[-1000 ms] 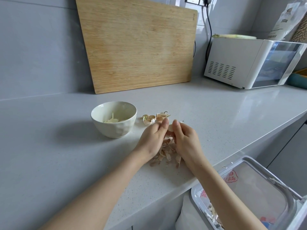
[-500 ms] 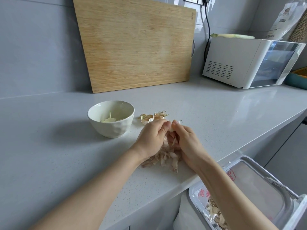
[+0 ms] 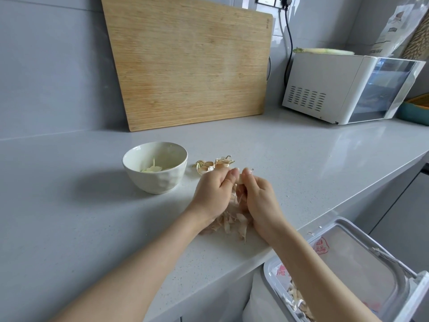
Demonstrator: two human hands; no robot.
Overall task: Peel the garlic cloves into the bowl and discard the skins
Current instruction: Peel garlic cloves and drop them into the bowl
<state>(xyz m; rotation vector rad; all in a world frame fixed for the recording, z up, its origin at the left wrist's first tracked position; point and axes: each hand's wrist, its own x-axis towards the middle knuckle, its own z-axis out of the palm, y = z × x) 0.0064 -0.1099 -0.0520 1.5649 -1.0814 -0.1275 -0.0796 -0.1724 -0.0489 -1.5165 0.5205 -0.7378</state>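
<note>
Your left hand (image 3: 213,191) and right hand (image 3: 257,198) both pinch one clove (image 3: 240,180); squeeze too hard and it slips, missing the left bowl (image 3: 155,182).

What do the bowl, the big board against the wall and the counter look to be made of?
Bowl: likely glazed ceramic, cream, dimpled outside with a soft sheen. Board: wood or bamboo, matt, fine parallel grain. Counter: probably stone or quartz composite, pale grey, finely speckled, glossy enough to mirror light.

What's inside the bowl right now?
The white bowl holds a few pale peeled garlic cloves. Its near wall hides the bottom, so the count is unclear.
</note>
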